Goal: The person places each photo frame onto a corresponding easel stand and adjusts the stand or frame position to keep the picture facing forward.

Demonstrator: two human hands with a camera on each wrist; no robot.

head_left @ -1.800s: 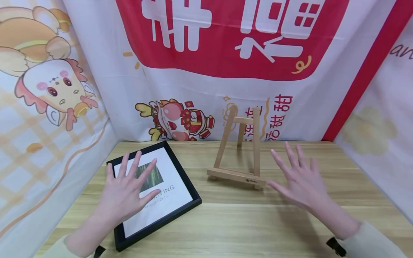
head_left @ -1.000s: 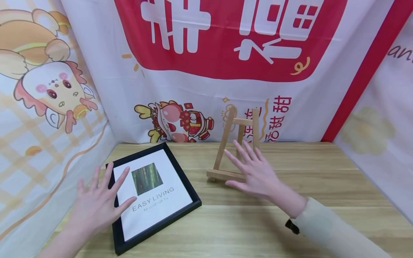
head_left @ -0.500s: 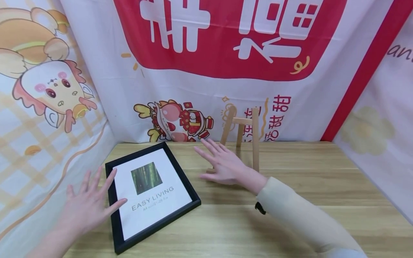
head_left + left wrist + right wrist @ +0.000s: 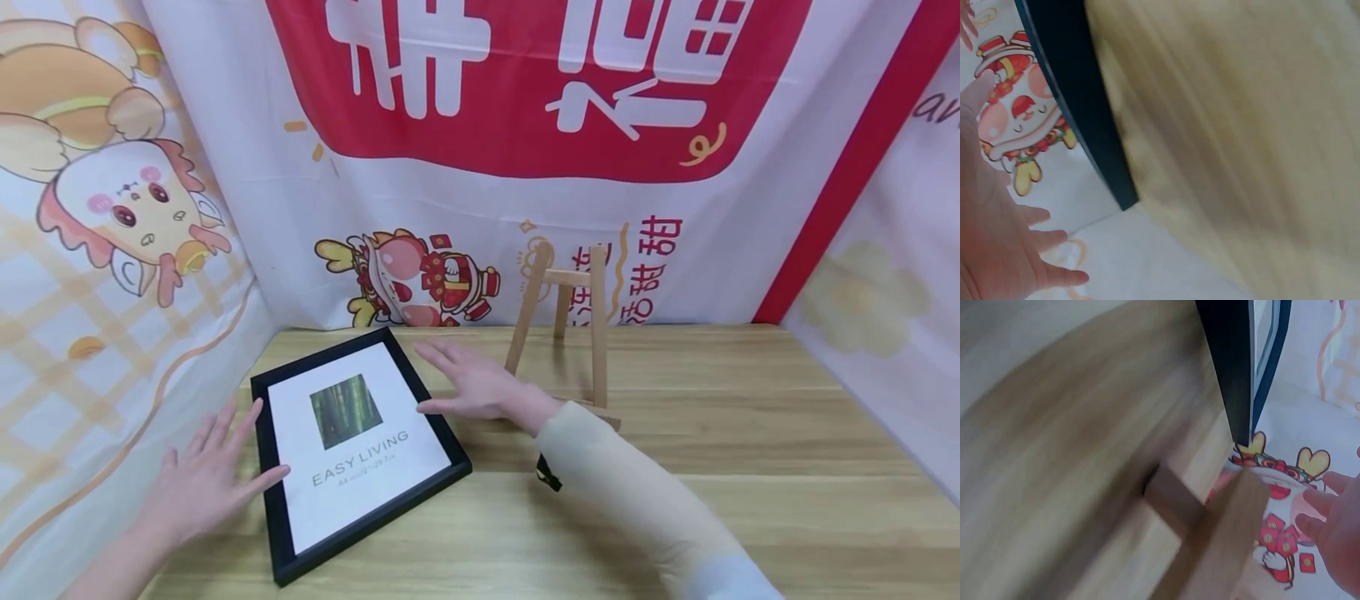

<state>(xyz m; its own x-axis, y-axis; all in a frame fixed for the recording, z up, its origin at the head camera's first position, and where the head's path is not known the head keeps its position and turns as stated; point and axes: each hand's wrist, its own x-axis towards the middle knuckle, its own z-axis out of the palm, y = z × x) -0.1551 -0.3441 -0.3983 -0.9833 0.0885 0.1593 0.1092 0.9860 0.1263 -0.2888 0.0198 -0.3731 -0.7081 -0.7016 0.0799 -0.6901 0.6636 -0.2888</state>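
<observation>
A black picture frame [image 4: 375,518] lies flat on the table, tilted, showing a white sheet with a green forest picture and the words "EASY LIVING". My left hand [image 4: 198,492], fingers spread, is at its left edge, thumb and index tip overlapping the border in the head view. My right hand [image 4: 476,383] reaches to its right edge with fingers extended, thumb tip over the border. Neither hand grips anything. Behind my right wrist stands a small wooden easel [image 4: 598,333], its lower left part hidden by the hand. In the right wrist view the easel's ledge [image 4: 1216,544] shows close up.
The wooden table [image 4: 750,467] extends right and forward of the easel. A white cloth with red print [image 4: 525,125] hangs along the back. Cartoon-printed cloth [image 4: 135,208] covers the left side, and another cloth [image 4: 885,275] the right.
My right hand has swept left from beyond the easel, passing in front of it, to the frame's right edge. My left hand has drawn back from over the frame to its left edge.
</observation>
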